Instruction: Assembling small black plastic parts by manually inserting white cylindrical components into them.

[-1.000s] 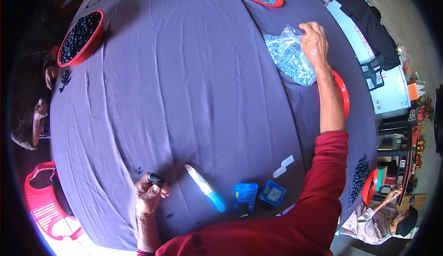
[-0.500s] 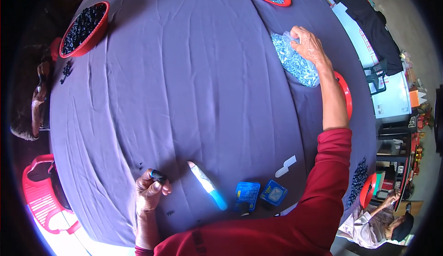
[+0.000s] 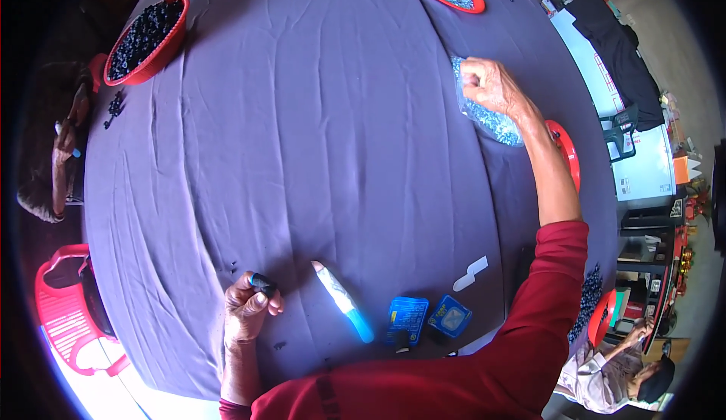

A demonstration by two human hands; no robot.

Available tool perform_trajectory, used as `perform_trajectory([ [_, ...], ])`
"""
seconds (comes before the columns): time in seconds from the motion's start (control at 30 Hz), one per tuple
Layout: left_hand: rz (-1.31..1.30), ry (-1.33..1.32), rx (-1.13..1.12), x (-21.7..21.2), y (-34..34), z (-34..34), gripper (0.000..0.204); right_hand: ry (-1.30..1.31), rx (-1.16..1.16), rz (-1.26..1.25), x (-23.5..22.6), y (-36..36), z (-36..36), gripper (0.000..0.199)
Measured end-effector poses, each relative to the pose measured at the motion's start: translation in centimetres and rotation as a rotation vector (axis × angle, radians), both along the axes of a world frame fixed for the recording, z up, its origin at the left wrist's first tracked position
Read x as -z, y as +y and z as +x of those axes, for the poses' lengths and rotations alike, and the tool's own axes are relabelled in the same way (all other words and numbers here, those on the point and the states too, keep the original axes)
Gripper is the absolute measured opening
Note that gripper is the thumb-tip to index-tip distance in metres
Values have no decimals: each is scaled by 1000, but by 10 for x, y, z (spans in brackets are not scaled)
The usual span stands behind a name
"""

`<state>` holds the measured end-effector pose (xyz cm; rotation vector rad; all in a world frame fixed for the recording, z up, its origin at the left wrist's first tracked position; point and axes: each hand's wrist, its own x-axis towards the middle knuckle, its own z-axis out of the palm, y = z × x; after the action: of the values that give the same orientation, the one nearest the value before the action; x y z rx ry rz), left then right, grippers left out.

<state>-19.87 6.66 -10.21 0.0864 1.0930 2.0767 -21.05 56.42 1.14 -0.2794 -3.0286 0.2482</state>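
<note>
Near the table's front edge, my left hand (image 3: 248,314) is closed, with a small black rounded piece (image 3: 263,284) pinched between thumb and fingers. My right hand (image 3: 495,91) reaches far forward with its fingers curled together over a clear plastic bag (image 3: 501,128). Inside the bag are many small blue-silver pieces. What the curled right fingers hold, if anything, is hidden. Just right of my left hand lies a slim tool (image 3: 342,303) with a blue end, a white body and a pointed brownish tip.
Blue packets (image 3: 407,318) and a white notched strip (image 3: 470,273) lie near my right sleeve. A red basket (image 3: 159,60) of black pieces stands far left; a red bowl (image 3: 478,4) of blue-silver pieces is far right. Co-workers sit left (image 3: 64,144) and right (image 3: 605,371).
My right hand has turned, its fingers now curled lower over the bag, and the bag's top has sunk. My left hand keeps the black piece in nearly the same place.
</note>
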Motion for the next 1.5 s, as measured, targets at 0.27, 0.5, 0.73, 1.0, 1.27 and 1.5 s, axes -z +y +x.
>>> perform_trajectory([
  [0.27, -65, 30, 1, 0, 3, 2, 22, -172, 47, -269, 3, -2, 32, 25],
  [0.5, -48, 37, 11, 0, 3, 1, 23, 77, -92, -304, 3, -4, 55, 15],
  [0.73, -47, 31, 6, 0, 2, 2, 21, -157, 130, -473, -6, -16, 52, 24],
  [1.0, -31, 41, 7, -2, 5, 2, 21, -347, 466, 547, 43, 36, 46, 15],
  [1.27, -18, 33, 7, -2, 4, 2, 20, -154, 458, 228, 30, 26, 51, 33],
  [1.5, -3, 38, 8, 0, 4, 3, 20, 85, 288, 305, 50, 30, 59, 34],
])
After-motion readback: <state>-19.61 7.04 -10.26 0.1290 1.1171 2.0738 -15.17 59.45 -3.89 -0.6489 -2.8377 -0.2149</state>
